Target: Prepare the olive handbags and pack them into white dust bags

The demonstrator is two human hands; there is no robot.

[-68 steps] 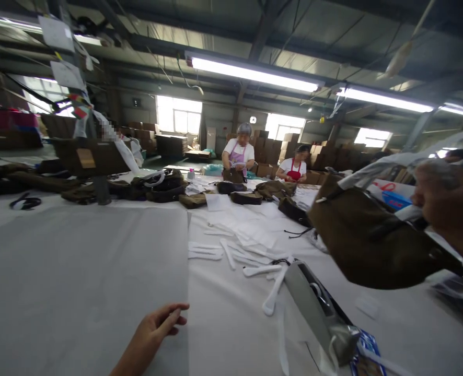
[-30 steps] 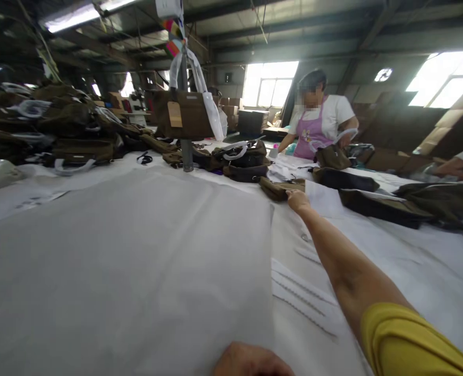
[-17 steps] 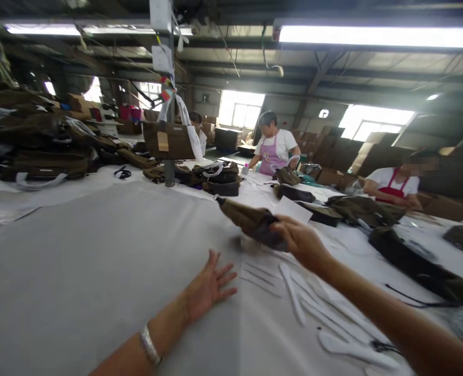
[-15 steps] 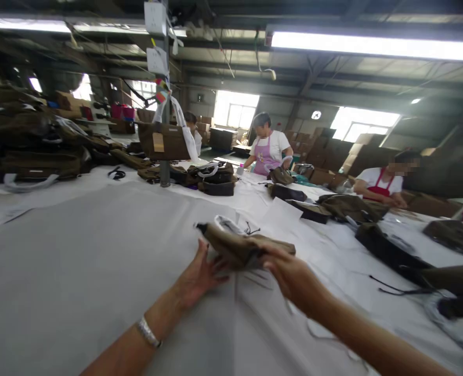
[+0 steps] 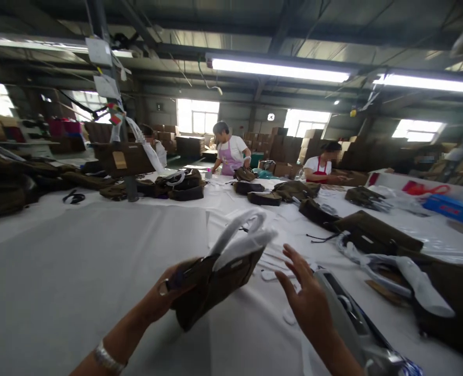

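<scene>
Worktop [image 5: 263, 339]: white-covered, carrying most of what follows.
Pale sheet [image 5: 78, 271]: laid flat across the worktop's left half, seemingly as a smooth layer under work.
Large bag [image 5: 447, 292]: dark, lying at the worktop's right edge, leaving the middle for handling.
Tagged bag [image 5: 135, 156]: brown, hung by covered straps on the metal post [image 5: 132, 189], likely for viewing clear of the surface.
Brown handbag [image 5: 219, 284]: tilted over the sheet's right edge; whether its lower corner touches cannot be told. White-wrapped handles [image 5: 247, 245] point up and away, the covering presumably guarding against scuffs.
Grey bar-shaped appliance [image 5: 349, 324]: right of centre, within the right hand's reach.
Left hand [image 5: 161, 300]: grip clamped on the brown handbag's left end, bearing its weight there.
Right hand [image 5: 310, 297]: fingers apart, nothing held, just beside the brown handbag's other end.
Black cord coil [image 5: 73, 197]: beyond the sheet's far edge.
</scene>
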